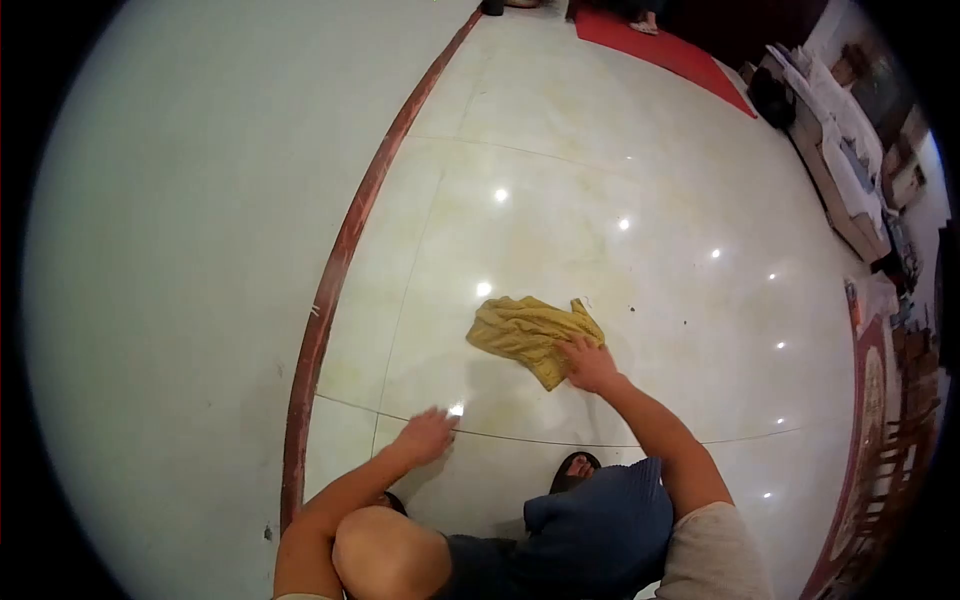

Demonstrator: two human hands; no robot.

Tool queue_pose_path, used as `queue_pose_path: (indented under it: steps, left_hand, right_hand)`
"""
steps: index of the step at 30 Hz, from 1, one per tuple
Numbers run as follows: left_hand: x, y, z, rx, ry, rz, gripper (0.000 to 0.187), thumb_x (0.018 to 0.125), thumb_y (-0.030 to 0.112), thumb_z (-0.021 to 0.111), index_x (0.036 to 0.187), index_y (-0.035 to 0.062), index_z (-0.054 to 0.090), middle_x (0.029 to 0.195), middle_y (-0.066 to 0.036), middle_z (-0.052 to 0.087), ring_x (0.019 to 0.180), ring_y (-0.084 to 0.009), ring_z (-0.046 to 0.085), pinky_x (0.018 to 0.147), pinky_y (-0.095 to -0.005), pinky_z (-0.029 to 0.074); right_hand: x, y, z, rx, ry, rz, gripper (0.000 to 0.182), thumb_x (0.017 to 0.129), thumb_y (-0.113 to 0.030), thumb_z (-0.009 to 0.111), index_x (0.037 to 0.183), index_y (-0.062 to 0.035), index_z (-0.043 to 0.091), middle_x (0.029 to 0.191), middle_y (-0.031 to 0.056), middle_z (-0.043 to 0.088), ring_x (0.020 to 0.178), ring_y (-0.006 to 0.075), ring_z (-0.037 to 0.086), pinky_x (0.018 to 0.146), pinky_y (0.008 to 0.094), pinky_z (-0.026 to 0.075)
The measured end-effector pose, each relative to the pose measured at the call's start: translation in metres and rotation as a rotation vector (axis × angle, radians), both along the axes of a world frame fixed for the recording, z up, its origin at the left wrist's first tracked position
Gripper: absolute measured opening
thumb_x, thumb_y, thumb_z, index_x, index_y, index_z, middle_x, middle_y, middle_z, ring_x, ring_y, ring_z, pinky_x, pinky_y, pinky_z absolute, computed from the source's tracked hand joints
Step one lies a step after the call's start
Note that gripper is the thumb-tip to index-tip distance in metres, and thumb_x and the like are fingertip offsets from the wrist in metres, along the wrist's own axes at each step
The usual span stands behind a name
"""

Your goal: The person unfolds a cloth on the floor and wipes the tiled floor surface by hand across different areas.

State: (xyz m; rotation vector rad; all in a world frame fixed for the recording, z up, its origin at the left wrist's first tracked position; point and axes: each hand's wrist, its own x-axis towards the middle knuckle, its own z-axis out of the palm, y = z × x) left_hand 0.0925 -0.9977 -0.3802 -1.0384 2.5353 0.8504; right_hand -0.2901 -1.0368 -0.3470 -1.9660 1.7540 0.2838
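Note:
A crumpled mustard-yellow cloth (530, 330) is spread on the pale, glossy floor tiles (540, 230). My right hand (590, 364) bears down on the cloth's lower right part, its fingers bunching the fabric. To the left and closer to my body, my left hand (428, 436) hovers near a tile seam, holding nothing, with its fingers apart. A sandalled foot (577, 468) shows below the cloth, beside my bent knee (390, 555).
A dark red skirting strip (345, 240) runs along the white wall (190, 250) at left. Far off lies a red mat (665, 55), where another person's foot (646, 24) shows. A covered sofa (835, 150) and a patterned rug (868, 430) line the right side. Small dark specks (632, 310) dot the floor.

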Motion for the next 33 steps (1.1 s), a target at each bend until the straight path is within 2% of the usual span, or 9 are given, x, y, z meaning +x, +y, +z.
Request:
queue_pose_path:
  steps: [3, 9, 11, 15, 18, 20, 23, 30, 33]
  left_hand:
    - [-0.005, 0.023, 0.006, 0.192, -0.130, -0.133, 0.045, 0.091, 0.030, 0.051, 0.132, 0.0103, 0.047, 0.123, -0.018, 0.054, 0.118, -0.0357, 0.049, 0.093, -0.0471, 0.044]
    - [-0.070, 0.007, 0.103, 0.284, -0.117, -0.108, 0.042, 0.093, 0.032, 0.049, 0.127, 0.0081, 0.051, 0.113, -0.019, 0.060, 0.105, -0.0373, 0.056, 0.091, -0.0458, 0.045]
    - [-0.091, 0.006, 0.128, 0.248, 0.001, -0.029, 0.042, 0.093, 0.032, 0.049, 0.127, 0.0082, 0.051, 0.112, -0.020, 0.060, 0.105, -0.0369, 0.056, 0.091, -0.0447, 0.045]
    - [-0.127, -0.011, 0.160, 0.191, -0.016, -0.194, 0.038, 0.092, 0.030, 0.053, 0.122, 0.0073, 0.053, 0.107, -0.019, 0.062, 0.099, -0.0358, 0.059, 0.086, -0.0442, 0.047]
    - [-0.151, -0.035, 0.159, -0.058, 0.055, -0.259, 0.033, 0.089, 0.028, 0.054, 0.114, 0.0059, 0.055, 0.101, -0.017, 0.063, 0.093, -0.0350, 0.061, 0.081, -0.0445, 0.049]
    - [-0.153, -0.035, 0.154, -0.059, 0.064, -0.281, 0.026, 0.087, 0.025, 0.056, 0.105, 0.0060, 0.058, 0.099, -0.015, 0.064, 0.090, -0.0344, 0.062, 0.078, -0.0444, 0.049]
    - [-0.154, -0.034, 0.144, 0.055, -0.111, -0.402, 0.020, 0.085, 0.021, 0.056, 0.097, 0.0063, 0.061, 0.096, -0.016, 0.064, 0.089, -0.0349, 0.062, 0.076, -0.0446, 0.050]
    - [-0.153, -0.068, 0.087, 0.201, 0.022, -0.528, 0.020, 0.084, 0.017, 0.052, 0.090, 0.0026, 0.064, 0.088, -0.020, 0.065, 0.084, -0.0390, 0.062, 0.072, -0.0478, 0.049]
    - [-0.157, -0.090, 0.067, 0.176, 0.047, -0.511, 0.024, 0.086, 0.018, 0.049, 0.093, 0.0010, 0.064, 0.094, -0.021, 0.064, 0.086, -0.0407, 0.062, 0.074, -0.0488, 0.049]
  right_hand:
    - [0.028, 0.032, -0.044, 0.012, 0.160, 0.130, 0.063, 0.083, -0.041, 0.057, 0.141, -0.0257, 0.037, 0.151, 0.0128, 0.024, 0.134, 0.0466, 0.025, 0.104, 0.0577, 0.029]
    - [0.034, 0.074, -0.053, 0.006, 0.008, 0.593, 0.066, 0.080, -0.042, 0.058, 0.140, -0.0253, 0.039, 0.152, 0.0115, 0.022, 0.137, 0.0480, 0.017, 0.104, 0.0580, 0.029]
    - [0.027, 0.076, -0.063, -0.032, -0.053, 0.575, 0.066, 0.077, -0.040, 0.059, 0.139, -0.0271, 0.041, 0.152, 0.0100, 0.025, 0.138, 0.0461, 0.017, 0.103, 0.0578, 0.031]
    - [0.028, 0.071, -0.059, -0.021, -0.045, 0.591, 0.063, 0.075, -0.037, 0.062, 0.135, -0.0276, 0.046, 0.150, 0.0070, 0.028, 0.135, 0.0440, 0.023, 0.100, 0.0563, 0.034]
    - [0.029, 0.068, -0.046, 0.066, -0.034, 0.606, 0.053, 0.077, -0.033, 0.060, 0.129, -0.0247, 0.052, 0.136, 0.0079, 0.046, 0.126, 0.0372, 0.040, 0.095, 0.0515, 0.041]
    - [0.027, 0.062, -0.029, 0.311, -0.067, 0.645, 0.044, 0.080, -0.029, 0.058, 0.123, -0.0216, 0.057, 0.121, 0.0086, 0.059, 0.115, 0.0324, 0.053, 0.090, 0.0480, 0.045]
    - [0.007, 0.067, 0.031, 0.265, -0.089, 0.505, 0.030, 0.083, -0.023, 0.056, 0.112, -0.0175, 0.062, 0.099, 0.0076, 0.066, 0.095, 0.0285, 0.063, 0.081, 0.0450, 0.049]
    - [-0.027, 0.032, 0.099, 0.153, 0.198, 0.549, 0.019, 0.080, -0.018, 0.052, 0.093, -0.0155, 0.066, 0.085, 0.0070, 0.067, 0.082, 0.0292, 0.066, 0.068, 0.0454, 0.052]
    - [-0.016, 0.000, 0.106, 0.095, 0.233, 0.380, 0.020, 0.081, -0.019, 0.052, 0.095, -0.0155, 0.066, 0.086, 0.0083, 0.067, 0.082, 0.0293, 0.066, 0.068, 0.0463, 0.052]
